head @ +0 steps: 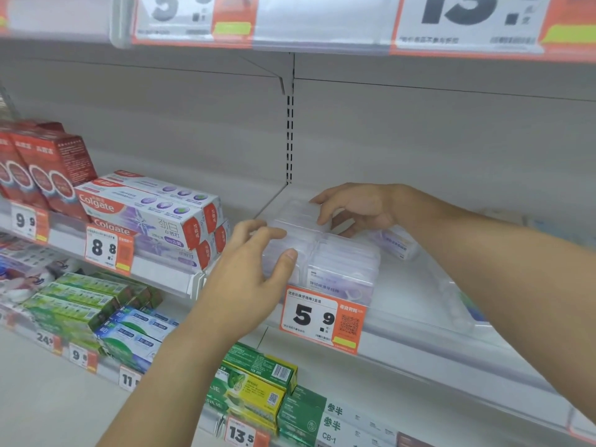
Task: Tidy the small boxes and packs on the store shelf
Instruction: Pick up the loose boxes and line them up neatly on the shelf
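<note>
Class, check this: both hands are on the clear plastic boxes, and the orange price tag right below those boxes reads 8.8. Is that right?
One detail is wrong. The head view shows the price tag below the clear plastic boxes reads 5.9; the 8.8 tag sits under the Colgate boxes. The left hand and right hand are indeed on the boxes.

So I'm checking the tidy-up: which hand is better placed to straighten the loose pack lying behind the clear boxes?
Right hand, probably: it reaches over the clear boxes, nearest the loose pack.
</note>
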Demonstrator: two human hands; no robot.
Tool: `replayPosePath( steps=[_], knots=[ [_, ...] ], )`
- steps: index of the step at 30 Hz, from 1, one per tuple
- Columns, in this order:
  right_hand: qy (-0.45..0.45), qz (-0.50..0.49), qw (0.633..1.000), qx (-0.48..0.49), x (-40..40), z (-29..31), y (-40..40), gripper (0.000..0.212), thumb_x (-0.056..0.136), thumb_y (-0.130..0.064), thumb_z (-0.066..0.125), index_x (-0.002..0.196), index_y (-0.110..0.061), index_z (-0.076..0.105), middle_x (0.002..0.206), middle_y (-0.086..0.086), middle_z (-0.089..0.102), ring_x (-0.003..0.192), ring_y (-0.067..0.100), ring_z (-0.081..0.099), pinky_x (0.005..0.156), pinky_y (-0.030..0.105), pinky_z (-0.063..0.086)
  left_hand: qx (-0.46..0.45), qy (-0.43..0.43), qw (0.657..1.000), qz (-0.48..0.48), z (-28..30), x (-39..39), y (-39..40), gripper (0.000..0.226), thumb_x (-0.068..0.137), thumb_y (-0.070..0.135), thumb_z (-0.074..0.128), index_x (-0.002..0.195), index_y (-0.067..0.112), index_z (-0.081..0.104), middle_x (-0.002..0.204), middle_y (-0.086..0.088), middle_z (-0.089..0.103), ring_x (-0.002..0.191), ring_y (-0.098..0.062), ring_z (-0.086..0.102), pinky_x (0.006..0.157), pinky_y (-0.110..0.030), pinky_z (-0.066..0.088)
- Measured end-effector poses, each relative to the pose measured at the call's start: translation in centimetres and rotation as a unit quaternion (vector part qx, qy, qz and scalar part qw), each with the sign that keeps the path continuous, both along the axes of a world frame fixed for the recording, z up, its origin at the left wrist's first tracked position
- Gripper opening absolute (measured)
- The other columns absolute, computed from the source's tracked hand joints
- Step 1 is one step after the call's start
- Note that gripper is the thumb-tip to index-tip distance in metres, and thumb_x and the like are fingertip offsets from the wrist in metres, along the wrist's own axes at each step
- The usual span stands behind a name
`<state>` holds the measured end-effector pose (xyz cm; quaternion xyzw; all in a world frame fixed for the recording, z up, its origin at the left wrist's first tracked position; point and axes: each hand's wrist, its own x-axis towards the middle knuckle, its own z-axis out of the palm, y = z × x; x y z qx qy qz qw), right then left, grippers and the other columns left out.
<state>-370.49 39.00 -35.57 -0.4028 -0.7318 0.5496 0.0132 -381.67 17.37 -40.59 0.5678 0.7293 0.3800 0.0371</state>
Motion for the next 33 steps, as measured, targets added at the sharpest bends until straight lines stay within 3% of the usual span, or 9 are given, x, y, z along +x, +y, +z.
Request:
replayPosePath(
  steps=[4,7,11,14,17,23,25,29,33],
  knots=[
    [0.021,-0.008,0.999,0.040,0.5,0.4,-0.9,0.049,0.087,-0.025,0.070,0.134,-0.020,0.056,0.130,0.004,0.058,0.105,0.023,0.060,0.086,0.033,0.053,-0.004,0.008,1.000,0.008,0.0,0.0,0.2,0.042,0.094,0.048,0.047,0.130,0.028,0.053,0.138,0.011,0.038,0.120,-0.007,0.044,0.093,-0.025,0.035],
    [0.059,-0.083,0.966,0.239,2.5,2.2,-0.8,0.043,0.088,-0.036,0.071,0.125,-0.018,0.060,0.119,0.003,0.063,0.099,0.019,0.061,0.078,0.026,0.051,0.017,0.032,0.999,0.025,0.3,0.1,0.3,0.051,0.089,0.055,0.040,0.130,0.027,0.052,0.133,0.007,0.044,0.126,-0.013,0.040,0.103,-0.033,0.035],
    [-0.143,-0.076,0.900,0.404,8.1,3.8,-0.1,0.066,0.080,-0.050,0.073,0.137,-0.027,0.049,0.136,0.004,0.054,0.119,0.020,0.054,0.093,0.027,0.041,0.083,0.044,0.996,0.000,1.2,1.6,0.6,0.042,0.090,0.047,0.043,0.124,0.025,0.055,0.123,0.012,0.050,0.122,-0.006,0.039,0.098,-0.025,0.029],
    [-0.229,-0.061,0.923,0.303,10.7,2.3,-0.2,0.093,0.070,-0.048,0.083,0.147,-0.027,0.035,0.142,0.007,0.045,0.123,0.024,0.052,0.097,0.033,0.048,0.111,0.054,0.992,-0.031,1.5,3.7,1.5,0.031,0.089,0.037,0.048,0.114,0.022,0.061,0.115,0.011,0.056,0.117,-0.008,0.043,0.099,-0.027,0.034],
    [-0.099,-0.132,0.958,0.236,11.5,1.3,-0.5,0.088,0.066,-0.032,0.088,0.138,-0.021,0.039,0.128,0.007,0.049,0.106,0.024,0.060,0.072,0.033,0.058,0.125,0.051,0.990,-0.043,1.6,5.2,2.0,0.027,0.088,0.031,0.050,0.110,0.021,0.063,0.112,0.009,0.058,0.114,-0.009,0.046,0.098,-0.026,0.036],
    [0.302,-0.101,0.945,-0.073,11.1,2.4,-4.8,0.036,0.075,-0.007,0.063,0.111,-0.008,0.063,0.099,0.010,0.062,0.095,0.029,0.064,0.093,0.056,0.052,0.156,-0.082,0.984,-0.040,2.5,7.2,2.4,0.039,0.092,0.039,0.058,0.127,0.023,0.050,0.123,0.012,0.052,0.111,0.000,0.049,0.095,-0.017,0.040],
    [0.330,-0.066,0.939,-0.073,10.9,2.2,-6.5,0.032,0.072,-0.007,0.063,0.103,-0.005,0.065,0.094,0.013,0.065,0.094,0.030,0.062,0.097,0.052,0.047,0.132,-0.178,0.971,-0.087,3.0,8.3,2.6,0.055,0.086,0.053,0.059,0.133,0.029,0.042,0.131,0.012,0.050,0.114,0.000,0.053,0.094,-0.024,0.045],
    [0.320,-0.042,0.946,-0.044,11.5,1.8,-7.4,0.078,0.065,-0.011,0.082,0.134,0.004,0.049,0.129,0.025,0.061,0.118,0.034,0.061,0.110,0.055,0.039,0.165,-0.337,0.916,-0.145,3.7,9.4,2.8,0.050,0.079,0.047,0.068,0.123,0.028,0.053,0.115,0.012,0.064,0.100,-0.005,0.067,0.086,-0.030,0.056],
    [0.294,-0.036,0.955,0.028,13.7,3.2,-6.7,0.084,0.060,-0.028,0.089,0.134,-0.022,0.051,0.125,0.006,0.064,0.112,0.023,0.065,0.107,0.049,0.045,0.189,-0.298,0.924,-0.147,3.7,8.3,3.4,0.044,0.086,0.033,0.067,0.127,0.022,0.058,0.124,0.005,0.063,0.108,-0.005,0.064,0.088,-0.022,0.053]
  ],
)
